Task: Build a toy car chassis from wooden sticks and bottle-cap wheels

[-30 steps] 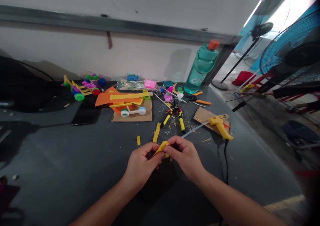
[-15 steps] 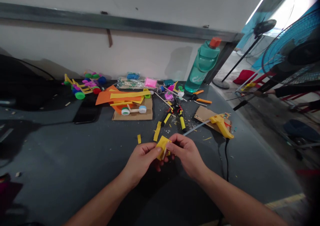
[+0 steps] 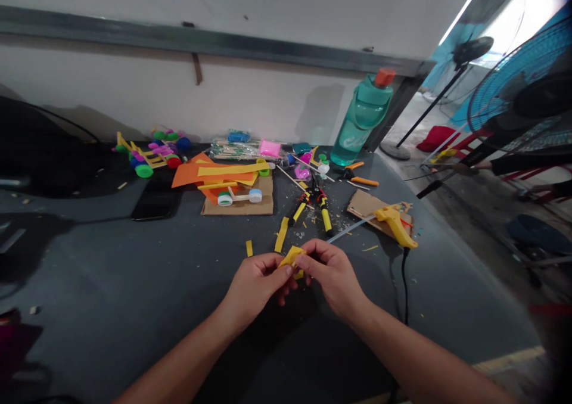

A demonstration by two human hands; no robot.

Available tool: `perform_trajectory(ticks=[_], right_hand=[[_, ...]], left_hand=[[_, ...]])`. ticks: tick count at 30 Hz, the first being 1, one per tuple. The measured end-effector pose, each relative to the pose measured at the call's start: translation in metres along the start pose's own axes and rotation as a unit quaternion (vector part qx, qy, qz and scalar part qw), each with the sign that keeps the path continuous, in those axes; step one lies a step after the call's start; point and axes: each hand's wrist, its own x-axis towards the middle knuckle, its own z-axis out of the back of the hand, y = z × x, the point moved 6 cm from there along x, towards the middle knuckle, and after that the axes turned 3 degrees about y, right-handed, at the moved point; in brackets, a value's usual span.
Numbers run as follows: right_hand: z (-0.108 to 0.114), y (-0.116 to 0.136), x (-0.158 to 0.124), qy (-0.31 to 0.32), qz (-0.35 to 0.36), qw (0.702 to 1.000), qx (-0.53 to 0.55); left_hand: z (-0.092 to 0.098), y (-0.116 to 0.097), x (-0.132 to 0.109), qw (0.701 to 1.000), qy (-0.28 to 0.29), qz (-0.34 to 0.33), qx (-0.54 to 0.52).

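Between my two hands is a small folded piece of yellow paper (image 3: 294,254). My left hand (image 3: 261,282) pinches its near left side, thumb on top. My right hand (image 3: 330,272) grips its right edge between thumb and fingers. The fingers cover part of the paper. Just beyond lie a yellow strip (image 3: 281,235) and a smaller yellow scrap (image 3: 249,248), flat on the dark table (image 3: 147,285). Cutting pliers with yellow and black handles (image 3: 325,213) rest behind my hands, handles towards me.
A yellow glue gun (image 3: 397,225) lies on cardboard at right, its cord running forward. Behind are orange paper (image 3: 185,175), a bottle-cap axle (image 3: 241,198), a phone (image 3: 152,204), a teal bottle (image 3: 361,121) and orange-handled pliers (image 3: 365,180). A fan (image 3: 527,88) stands at right.
The yellow paper has tilted and folded over between my fingers, so less of its face shows. My left thumb has shifted slightly to the right. The things on the table stay put.
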Motion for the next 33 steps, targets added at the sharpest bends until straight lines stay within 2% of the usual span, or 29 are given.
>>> perform_trajectory(ticks=[24,33], right_hand=[[0.0008,0.0039,-0.0016,-0.008,0.019,0.999,-0.034],[0.0012,0.0040,-0.0013,-0.006,0.018,0.999,-0.031]], left_hand=[[0.0039,-0.0030,-0.0009,1.000,-0.012,-0.009,0.009],[0.0031,-0.0032,-0.0008,1.000,0.004,-0.011,0.013]])
